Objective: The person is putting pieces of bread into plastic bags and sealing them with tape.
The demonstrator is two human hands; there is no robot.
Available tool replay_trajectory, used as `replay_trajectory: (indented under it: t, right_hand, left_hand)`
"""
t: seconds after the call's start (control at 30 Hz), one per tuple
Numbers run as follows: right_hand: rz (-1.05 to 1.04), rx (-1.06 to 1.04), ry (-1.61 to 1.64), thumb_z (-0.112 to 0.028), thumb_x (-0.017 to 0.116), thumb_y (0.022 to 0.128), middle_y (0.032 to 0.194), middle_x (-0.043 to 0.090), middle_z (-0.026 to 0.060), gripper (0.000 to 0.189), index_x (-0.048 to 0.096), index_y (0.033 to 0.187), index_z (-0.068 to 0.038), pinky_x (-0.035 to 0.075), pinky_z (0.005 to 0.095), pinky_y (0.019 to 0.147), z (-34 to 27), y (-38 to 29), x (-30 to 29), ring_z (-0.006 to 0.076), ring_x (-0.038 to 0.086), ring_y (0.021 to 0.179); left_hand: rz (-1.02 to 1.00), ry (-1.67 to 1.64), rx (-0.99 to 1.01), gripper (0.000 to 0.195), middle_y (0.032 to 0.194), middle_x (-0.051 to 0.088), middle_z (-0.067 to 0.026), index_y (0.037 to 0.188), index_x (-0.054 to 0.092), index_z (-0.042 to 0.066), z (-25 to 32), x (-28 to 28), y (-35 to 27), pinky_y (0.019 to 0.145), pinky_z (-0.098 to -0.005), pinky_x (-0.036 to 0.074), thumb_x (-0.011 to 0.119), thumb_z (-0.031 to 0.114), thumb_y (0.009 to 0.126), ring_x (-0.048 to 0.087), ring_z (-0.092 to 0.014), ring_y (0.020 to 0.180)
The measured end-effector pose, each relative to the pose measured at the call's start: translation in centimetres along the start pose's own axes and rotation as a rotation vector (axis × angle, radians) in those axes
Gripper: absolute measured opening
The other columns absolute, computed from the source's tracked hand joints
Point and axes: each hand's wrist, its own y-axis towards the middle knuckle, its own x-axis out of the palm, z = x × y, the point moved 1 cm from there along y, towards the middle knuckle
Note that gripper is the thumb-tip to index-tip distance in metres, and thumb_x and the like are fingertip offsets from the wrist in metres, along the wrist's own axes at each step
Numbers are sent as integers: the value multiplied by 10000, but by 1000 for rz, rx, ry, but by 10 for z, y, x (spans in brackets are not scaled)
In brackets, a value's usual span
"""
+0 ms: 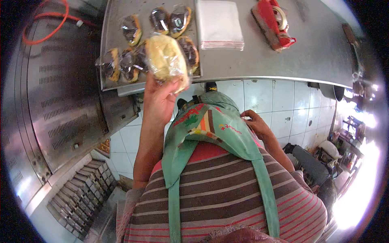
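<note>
My left hand (159, 98) grips a pale bread in clear plastic wrap (166, 57), holding it up over the front of a metal tray (149, 82). Several wrapped breads with dark chocolate-like topping (131, 29) lie on that tray, and the held bread partly covers some of them. Down beside the green apron (209, 121), my right hand (256, 123) has curled fingers at the apron's edge. Whether it pinches anything is not clear. A stack of clear plastic bags (220, 25) lies just right of the tray.
A red tape dispenser (272, 27) with a pale tape roll stands on the steel table (310, 57). To the left is a vented metal cabinet (60, 91), with an orange hose (50, 15) above it. Stacked metal pans (82, 194) sit low at left.
</note>
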Motion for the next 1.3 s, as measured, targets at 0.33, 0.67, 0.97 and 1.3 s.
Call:
replay_trajectory:
  t: [0.33, 0.67, 0.97, 1.3]
  right_hand:
    - [1052, -909, -339, -284, 629, 908, 999, 683, 98, 283, 655, 1069, -52, 492, 325, 814, -201, 26, -130, 169, 626, 909]
    - [400, -279, -90, -352, 704, 802, 1065, 618, 28, 375, 661, 1080, -103, 441, 413, 870, -245, 85, -184, 140, 515, 1034]
    - [341, -617, 227, -293, 716, 822, 1077, 627, 79, 409, 622, 1107, -16, 445, 404, 910, -229, 71, -166, 223, 552, 1065]
    - [934, -692, -248, -137, 661, 854, 943, 635, 101, 170, 658, 938, 10, 499, 299, 753, -164, 45, -130, 177, 612, 843]
  left_hand:
    - [-55, 105, 16, 537, 1261, 544, -134, 1360, 390, 62, -4, 19, 16, 846, -392, 553, 536, -34, 852, 592, -269, 1094]
    - [-104, 106, -34, 569, 1290, 522, -100, 1366, 384, 58, -10, 49, 36, 979, -371, 460, 543, -85, 840, 557, -216, 1147]
    - [-206, 130, -41, 517, 1243, 560, -98, 1341, 426, 67, -22, 77, 67, 901, -388, 514, 544, -40, 849, 576, -232, 1112]
    - [-213, 143, -5, 448, 1139, 596, -74, 1271, 476, 68, -40, 123, 84, 819, -343, 534, 603, -4, 848, 602, -187, 1022]
